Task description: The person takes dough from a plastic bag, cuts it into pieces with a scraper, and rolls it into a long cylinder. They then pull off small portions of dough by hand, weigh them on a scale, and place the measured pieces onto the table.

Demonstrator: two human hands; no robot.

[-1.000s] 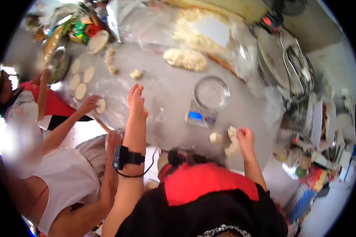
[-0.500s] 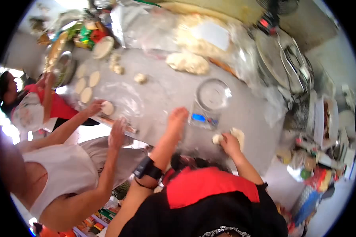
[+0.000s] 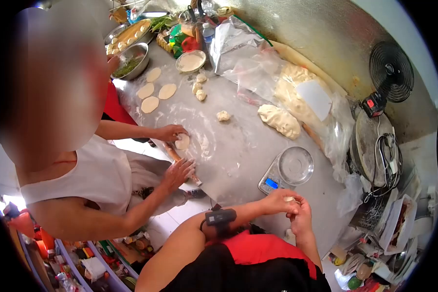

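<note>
My left hand (image 3: 279,202) and my right hand (image 3: 301,214) meet just in front of the digital scale (image 3: 274,181), their fingers closed on a small piece of dough (image 3: 290,199). A clear round dish (image 3: 296,166) rests on the scale. Under my right forearm, another pale dough piece (image 3: 290,236) shows partly. Beyond the scale lies a large dough lump (image 3: 279,121), and a small dough ball (image 3: 223,116) sits farther left on the floured table (image 3: 228,155).
To the left, a co-worker in a white top (image 3: 104,180) handles a dough disc (image 3: 182,141) and a rolling pin (image 3: 173,152). Flat wrappers (image 3: 167,91), a flour bowl (image 3: 191,62) and plastic sheeting (image 3: 243,58) lie behind. A fan (image 3: 391,68) stands at the right.
The view has shifted. My hands, apart before, are now together; my right hand has lifted a small dough piece off the table to my left hand. The co-worker has leaned farther into view.
</note>
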